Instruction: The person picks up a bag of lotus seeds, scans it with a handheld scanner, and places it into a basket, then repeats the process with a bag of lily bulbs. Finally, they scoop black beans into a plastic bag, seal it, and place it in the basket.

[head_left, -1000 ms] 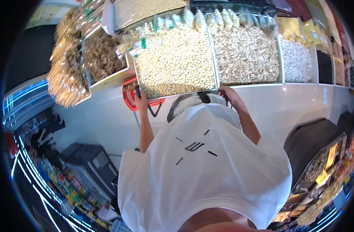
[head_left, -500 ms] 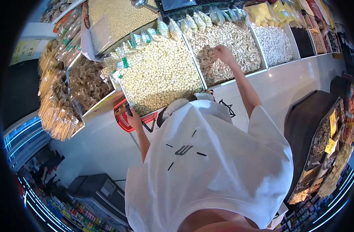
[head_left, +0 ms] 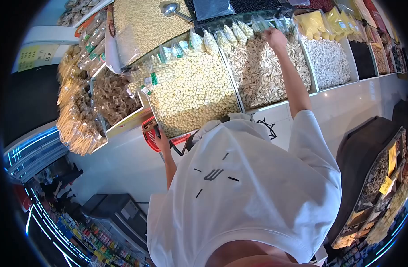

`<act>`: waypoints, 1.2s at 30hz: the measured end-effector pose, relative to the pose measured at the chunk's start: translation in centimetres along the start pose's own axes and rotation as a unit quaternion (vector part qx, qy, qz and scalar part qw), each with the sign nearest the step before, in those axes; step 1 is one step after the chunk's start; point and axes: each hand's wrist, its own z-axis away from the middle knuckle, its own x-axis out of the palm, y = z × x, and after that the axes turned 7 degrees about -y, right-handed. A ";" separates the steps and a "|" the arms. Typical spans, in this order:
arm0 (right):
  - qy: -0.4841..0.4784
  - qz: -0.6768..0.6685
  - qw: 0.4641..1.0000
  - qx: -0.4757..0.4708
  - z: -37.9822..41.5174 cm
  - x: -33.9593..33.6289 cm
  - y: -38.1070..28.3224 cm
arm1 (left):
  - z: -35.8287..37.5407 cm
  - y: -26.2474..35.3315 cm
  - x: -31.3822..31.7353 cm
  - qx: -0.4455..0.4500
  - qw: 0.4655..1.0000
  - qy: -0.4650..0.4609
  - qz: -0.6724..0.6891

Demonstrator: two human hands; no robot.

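Note:
My right hand [head_left: 276, 40] is at the back of a bin of pale dried slices [head_left: 262, 73], against a row of small clear plastic bags [head_left: 259, 24]. Its fingers are bent together at the bags; whatever is between them is too small to make out. Low on the left, my left hand [head_left: 162, 142] is closed around the black handle [head_left: 157, 131] of a red shopping basket [head_left: 149, 138]. The basket stands beside the front edge of a bin of round cream-coloured pieces [head_left: 195, 93], which partly hides it.
A metal scoop [head_left: 176, 11] lies on yellow beans [head_left: 146, 26] at the back. White pieces [head_left: 326, 62] fill the bin to the right. Bagged dried goods [head_left: 77, 115] hang over the left edge. A dark display stand [head_left: 355, 147] is at the right, across the pale floor.
My right hand has moved from above the dried slices back and to the right, up to the bags. My left hand keeps its hold on the handle. The view has shifted slightly.

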 end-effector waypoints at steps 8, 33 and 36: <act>-0.040 -0.188 0.974 -0.122 5.3 -12.0 -2.9 | -0.2 3.0 -1.1 0.220 0.959 0.118 -0.135; -0.421 -0.634 0.638 -0.119 29.1 -9.3 -19.6 | 9.1 32.9 -0.6 0.135 0.821 -0.302 0.466; -0.408 -0.634 0.645 -0.125 29.1 -9.5 -19.6 | 9.3 33.1 -0.6 0.129 0.814 -0.311 0.472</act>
